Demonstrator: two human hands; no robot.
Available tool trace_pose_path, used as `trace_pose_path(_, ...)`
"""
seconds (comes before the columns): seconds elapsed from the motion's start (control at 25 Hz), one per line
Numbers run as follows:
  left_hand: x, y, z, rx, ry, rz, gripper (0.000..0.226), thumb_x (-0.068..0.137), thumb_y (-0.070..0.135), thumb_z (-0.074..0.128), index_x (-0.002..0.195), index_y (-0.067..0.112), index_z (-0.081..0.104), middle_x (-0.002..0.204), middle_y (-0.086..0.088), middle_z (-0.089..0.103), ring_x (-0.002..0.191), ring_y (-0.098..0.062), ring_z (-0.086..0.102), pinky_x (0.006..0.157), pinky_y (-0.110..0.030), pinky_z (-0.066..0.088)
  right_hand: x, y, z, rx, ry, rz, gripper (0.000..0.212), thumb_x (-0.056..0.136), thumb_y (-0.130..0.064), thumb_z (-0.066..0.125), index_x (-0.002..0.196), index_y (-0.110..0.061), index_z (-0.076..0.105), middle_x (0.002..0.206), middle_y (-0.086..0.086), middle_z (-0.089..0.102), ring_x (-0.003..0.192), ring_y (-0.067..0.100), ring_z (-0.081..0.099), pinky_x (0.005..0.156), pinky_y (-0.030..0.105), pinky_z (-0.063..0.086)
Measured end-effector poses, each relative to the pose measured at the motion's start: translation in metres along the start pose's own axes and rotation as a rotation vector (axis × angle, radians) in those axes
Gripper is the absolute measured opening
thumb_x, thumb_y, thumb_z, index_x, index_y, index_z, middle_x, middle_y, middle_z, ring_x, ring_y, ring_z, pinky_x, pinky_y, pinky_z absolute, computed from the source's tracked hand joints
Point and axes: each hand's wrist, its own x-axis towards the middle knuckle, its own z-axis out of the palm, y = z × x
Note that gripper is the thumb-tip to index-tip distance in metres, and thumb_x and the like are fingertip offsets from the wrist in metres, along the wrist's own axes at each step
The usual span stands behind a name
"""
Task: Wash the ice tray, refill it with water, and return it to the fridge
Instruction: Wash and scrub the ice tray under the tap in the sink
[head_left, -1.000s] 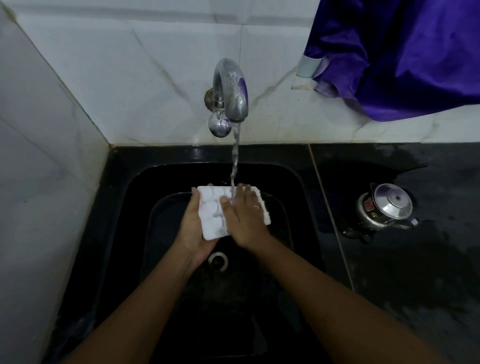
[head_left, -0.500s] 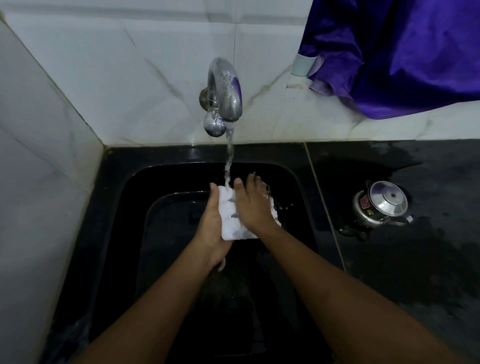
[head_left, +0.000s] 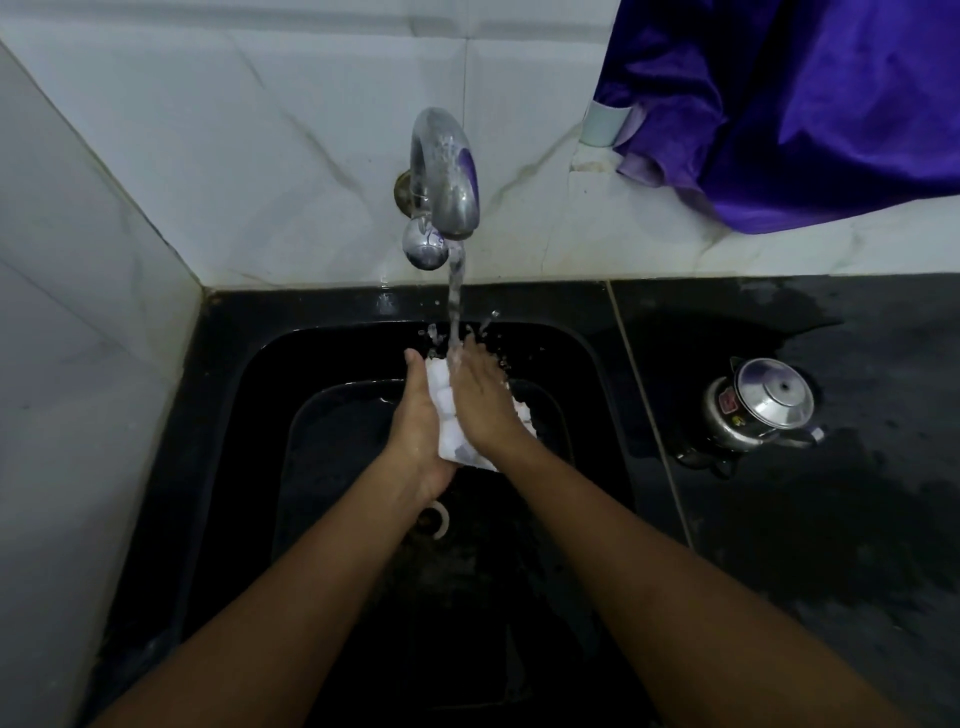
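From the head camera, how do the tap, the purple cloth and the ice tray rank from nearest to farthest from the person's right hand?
1. Ice tray: under the right hand, touching it.
2. Tap: on the wall, straight above.
3. Purple cloth: hanging at the upper right.

I am looking at a home kitchen: a black sink under a wall tap, white marble-look tiles, and a steel kettle on the wet tabletop at right.
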Motion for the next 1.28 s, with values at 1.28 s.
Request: trace_pose_path(1.28,0.011,-0.006,-0.021,-0.114,-0.098,-0.084,0.086,0.097,0.081,0.031,0.125,0.011,0.074,0.13,-0.016,0.074,0.117,-0.031,0.073,0.11,-0.048,0.049,-0.039,0.03,-0.02,-0.385,-0.132,-0.37,0.067,0.11,-0.052,0.017,0.167,-0.022,-0.001,0.174,-0.007,-0.008,0.158,0.004,-0.015,0.13,0.041,-0.006)
